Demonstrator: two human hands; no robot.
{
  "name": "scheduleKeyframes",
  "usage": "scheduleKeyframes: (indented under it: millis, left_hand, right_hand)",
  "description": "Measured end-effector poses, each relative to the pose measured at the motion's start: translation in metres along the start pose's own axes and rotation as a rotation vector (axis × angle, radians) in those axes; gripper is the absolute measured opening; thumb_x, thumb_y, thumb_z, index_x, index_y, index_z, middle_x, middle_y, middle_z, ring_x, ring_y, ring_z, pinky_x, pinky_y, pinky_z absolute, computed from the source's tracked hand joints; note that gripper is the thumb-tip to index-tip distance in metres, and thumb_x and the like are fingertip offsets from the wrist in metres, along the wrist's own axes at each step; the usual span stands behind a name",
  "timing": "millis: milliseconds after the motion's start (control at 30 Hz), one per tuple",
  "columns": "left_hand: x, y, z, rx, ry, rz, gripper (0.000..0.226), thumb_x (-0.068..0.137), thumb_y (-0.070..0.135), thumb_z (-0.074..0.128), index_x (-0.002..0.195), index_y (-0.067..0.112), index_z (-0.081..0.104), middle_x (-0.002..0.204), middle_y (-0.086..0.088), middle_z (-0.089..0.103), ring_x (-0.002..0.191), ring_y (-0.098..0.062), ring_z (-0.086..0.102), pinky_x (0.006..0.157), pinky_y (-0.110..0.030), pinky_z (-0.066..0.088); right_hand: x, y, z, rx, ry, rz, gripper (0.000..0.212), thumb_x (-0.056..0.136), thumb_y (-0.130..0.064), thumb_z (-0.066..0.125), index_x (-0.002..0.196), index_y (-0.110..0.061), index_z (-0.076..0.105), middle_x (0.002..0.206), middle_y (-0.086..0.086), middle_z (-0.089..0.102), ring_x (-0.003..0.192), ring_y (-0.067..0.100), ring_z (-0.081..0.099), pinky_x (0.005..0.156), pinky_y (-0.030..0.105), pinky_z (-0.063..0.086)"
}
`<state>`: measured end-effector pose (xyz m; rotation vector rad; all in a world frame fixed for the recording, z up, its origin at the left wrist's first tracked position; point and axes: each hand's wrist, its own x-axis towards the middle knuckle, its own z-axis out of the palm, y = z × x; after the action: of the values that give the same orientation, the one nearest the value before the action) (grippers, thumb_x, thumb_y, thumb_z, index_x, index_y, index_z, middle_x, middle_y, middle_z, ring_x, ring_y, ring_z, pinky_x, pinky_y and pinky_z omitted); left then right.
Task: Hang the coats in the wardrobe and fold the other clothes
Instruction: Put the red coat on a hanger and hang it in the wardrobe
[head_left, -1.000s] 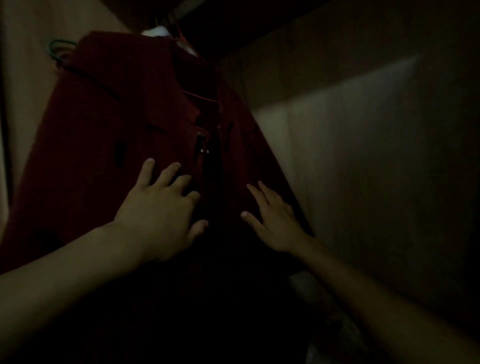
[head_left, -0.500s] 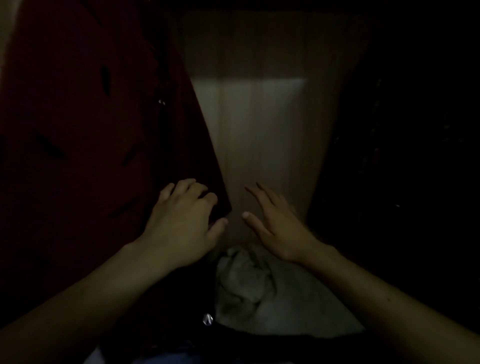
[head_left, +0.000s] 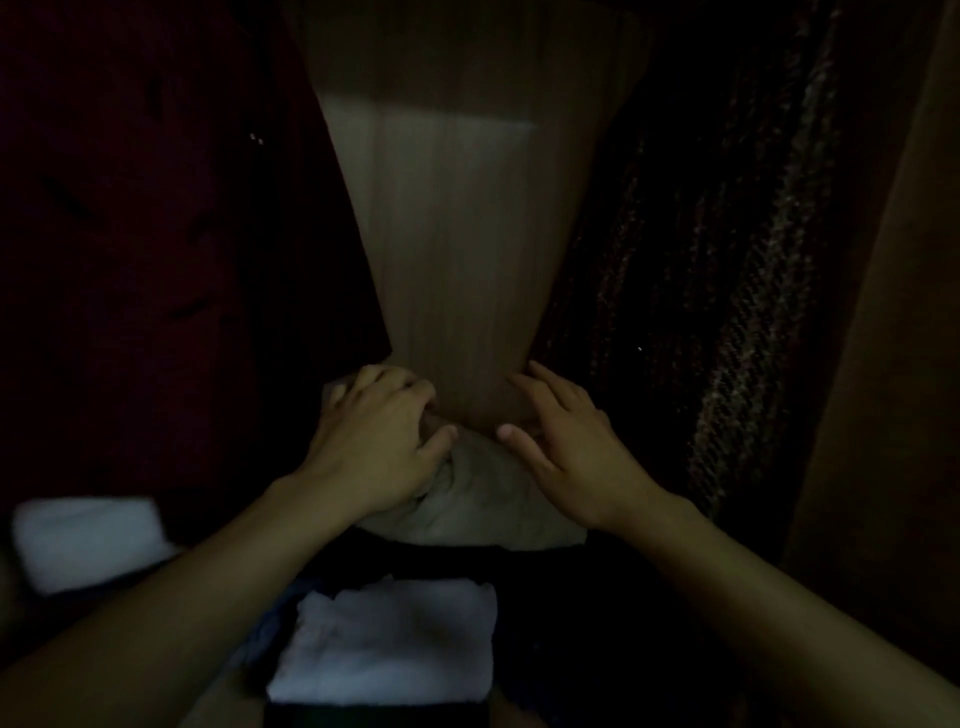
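Observation:
Inside the dim wardrobe a dark red coat (head_left: 130, 234) hangs on the left and a dark knitted garment (head_left: 727, 286) hangs on the right. Between them the wooden back panel (head_left: 457, 234) shows. My left hand (head_left: 374, 447) hovers with loosely curled fingers over a pale crumpled cloth (head_left: 483, 499) on the wardrobe floor; it holds nothing that I can see. With its fingers straight and spread, my right hand (head_left: 576, 452) reaches toward the base of the panel, just above the same cloth.
A folded white cloth (head_left: 395, 644) lies in front of me and another white folded piece (head_left: 88, 540) lies at the lower left. A brown wardrobe side wall (head_left: 893, 364) stands at the right. The scene is very dark.
My view and both hands have dropped from the red coat's chest down to the wardrobe floor. The hands have left the coat and now hover over the pale cloth.

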<state>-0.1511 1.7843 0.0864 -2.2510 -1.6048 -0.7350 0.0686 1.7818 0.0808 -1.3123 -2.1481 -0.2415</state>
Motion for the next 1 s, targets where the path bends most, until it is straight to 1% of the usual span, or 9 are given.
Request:
scheduleKeyframes:
  millis: [67, 167, 333, 400, 467, 567, 667, 833, 1000]
  left_hand:
    - [-0.012, 0.019, 0.004, -0.014, -0.030, -0.021, 0.069, 0.081, 0.067, 0.024, 0.127, 0.027, 0.055, 0.138, 0.004, 0.049, 0.126, -0.018, 0.038, 0.100, -0.039, 0.035]
    - [-0.038, 0.051, 0.016, -0.033, -0.082, -0.048, 0.082, 0.074, 0.071, 0.014, 0.129, 0.025, 0.054, 0.139, 0.003, 0.049, 0.126, -0.018, 0.039, 0.098, -0.036, 0.034]
    - [-0.091, 0.094, 0.039, -0.063, -0.139, -0.058, 0.056, 0.089, 0.059, 0.040, 0.130, 0.024, 0.055, 0.134, 0.001, 0.053, 0.121, -0.018, 0.043, 0.085, -0.028, 0.027]
    - [-0.105, 0.103, 0.041, -0.053, -0.160, -0.076, 0.057, 0.086, 0.060, 0.040, 0.128, 0.024, 0.055, 0.132, 0.002, 0.054, 0.121, -0.018, 0.043, 0.084, -0.028, 0.026]
    - [-0.115, 0.111, 0.040, -0.064, -0.174, -0.089, 0.063, 0.081, 0.061, 0.035, 0.126, 0.022, 0.056, 0.129, 0.002, 0.055, 0.121, -0.019, 0.044, 0.084, -0.030, 0.028]
    - [-0.126, 0.123, 0.040, -0.118, -0.187, -0.059, 0.074, 0.076, 0.069, 0.024, 0.121, 0.020, 0.058, 0.124, 0.001, 0.056, 0.117, -0.020, 0.046, 0.083, -0.031, 0.031]
    - [-0.134, 0.134, 0.044, -0.205, -0.195, -0.004, 0.066, 0.081, 0.064, 0.032, 0.123, 0.019, 0.057, 0.124, 0.000, 0.056, 0.118, -0.020, 0.046, 0.089, -0.034, 0.036]
    - [-0.148, 0.154, 0.055, -0.365, -0.186, 0.158, 0.042, 0.096, 0.052, 0.051, 0.128, 0.024, 0.053, 0.131, 0.003, 0.053, 0.122, -0.017, 0.042, 0.096, -0.036, 0.039]
    - [-0.169, 0.183, 0.073, -0.582, -0.234, 0.295, 0.049, 0.092, 0.057, 0.047, 0.126, 0.023, 0.056, 0.134, 0.002, 0.053, 0.122, -0.020, 0.043, 0.099, -0.039, 0.042]
  right_hand:
    - [-0.024, 0.009, -0.007, 0.019, -0.004, -0.003, 0.069, 0.095, -0.063, 0.029, 0.152, -0.024, 0.028, 0.162, 0.005, 0.020, 0.147, 0.021, 0.020, 0.117, 0.047, 0.026]
    - [-0.065, 0.024, -0.013, 0.090, -0.008, -0.012, 0.066, 0.095, -0.062, 0.029, 0.149, -0.025, 0.031, 0.158, 0.003, 0.028, 0.143, 0.020, 0.026, 0.117, 0.044, 0.026]
    - [-0.128, 0.038, -0.013, 0.218, -0.067, -0.033, 0.059, 0.100, -0.056, 0.035, 0.149, -0.023, 0.034, 0.151, -0.003, 0.037, 0.135, 0.012, 0.035, 0.115, 0.037, 0.030]
    - [-0.149, 0.036, -0.017, 0.213, -0.086, -0.015, 0.056, 0.100, -0.051, 0.038, 0.148, -0.023, 0.033, 0.151, -0.002, 0.036, 0.135, 0.012, 0.033, 0.111, 0.027, 0.027]
    - [-0.166, 0.033, -0.024, 0.172, -0.080, 0.002, 0.054, 0.101, -0.047, 0.039, 0.148, -0.022, 0.033, 0.150, 0.000, 0.038, 0.135, 0.015, 0.033, 0.103, 0.023, 0.025]
    - [-0.190, 0.026, -0.033, 0.115, -0.104, 0.049, 0.056, 0.101, -0.051, 0.037, 0.150, -0.024, 0.029, 0.153, 0.001, 0.035, 0.138, 0.019, 0.032, 0.107, 0.031, 0.030]
    - [-0.213, 0.019, -0.043, 0.088, -0.144, 0.128, 0.063, 0.099, -0.055, 0.035, 0.153, -0.026, 0.021, 0.159, 0.000, 0.025, 0.144, 0.020, 0.025, 0.114, 0.045, 0.031]
    - [-0.258, 0.003, -0.066, 0.028, -0.109, 0.360, 0.063, 0.099, -0.056, 0.036, 0.153, -0.028, 0.021, 0.158, -0.002, 0.028, 0.141, 0.018, 0.029, 0.114, 0.039, 0.032]
    - [-0.317, -0.024, -0.087, -0.140, -0.162, 0.578, 0.060, 0.100, -0.053, 0.038, 0.152, -0.030, 0.021, 0.156, -0.002, 0.028, 0.139, 0.021, 0.032, 0.110, 0.046, 0.036]
